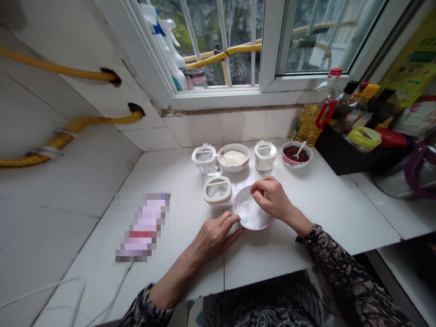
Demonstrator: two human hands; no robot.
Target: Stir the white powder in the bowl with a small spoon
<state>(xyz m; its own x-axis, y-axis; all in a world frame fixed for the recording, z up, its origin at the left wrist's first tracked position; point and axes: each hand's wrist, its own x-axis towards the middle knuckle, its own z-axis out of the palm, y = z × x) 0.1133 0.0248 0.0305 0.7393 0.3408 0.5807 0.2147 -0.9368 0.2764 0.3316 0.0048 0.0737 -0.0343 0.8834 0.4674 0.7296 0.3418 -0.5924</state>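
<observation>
A white bowl with a pinkish rim holds white, salt-like grains. My left hand grips its left edge, fingertips on the rim and thumb low against the side. Pinched in my right hand is a small clear spoon, its tip down in the white grains; most of its handle is hidden by my fingers. Just left of the bowl stands a lidded container with white contents. Behind are a clear container, a bowl of pale grains and another lidded container.
At the back right sits a bowl of dark red bits with a white spoon. An oil bottle and a black box of seasoning bottles stand beyond it. A blurred-out phone-like object with a cable lies on the left of the counter.
</observation>
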